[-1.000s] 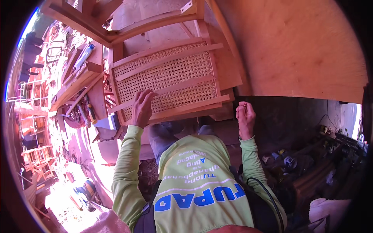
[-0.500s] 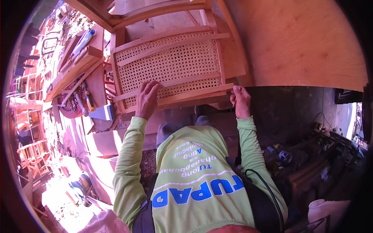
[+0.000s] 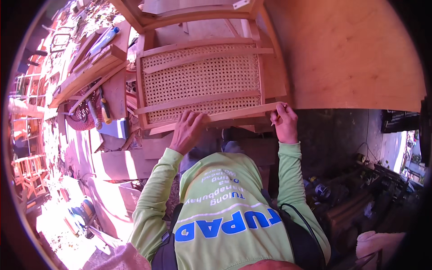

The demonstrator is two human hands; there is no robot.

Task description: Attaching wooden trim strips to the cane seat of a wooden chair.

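Observation:
A thin wooden strip (image 3: pixel 243 112) lies slantwise along the near rail of a wooden frame with a woven cane panel (image 3: pixel 202 76). My left hand (image 3: pixel 188 131) is closed on the strip toward its left part, the fingers bent over its top. At the strip's right end, my right hand (image 3: pixel 285 121) pinches it between thumb and fingers. A small slim object shows beneath those right fingers; its kind I cannot make out. Two more strips cross the cane: a far strip (image 3: pixel 211 59) and a near strip (image 3: pixel 202 101).
A large plywood sheet (image 3: pixel 355 54) fills the right. At left, boards (image 3: pixel 92 74) carry a blue-capped bottle (image 3: pixel 104 40), with a yellow-and-black-handled tool (image 3: pixel 105 110) hanging nearby. A wooden chair frame (image 3: pixel 198 15) rises beyond the panel. Dark clutter (image 3: pixel 324 191) lies low right.
My left hand has moved right and nearer to me, onto the strip. My right fingers have come onto the strip's right end. The whole view has shifted slightly.

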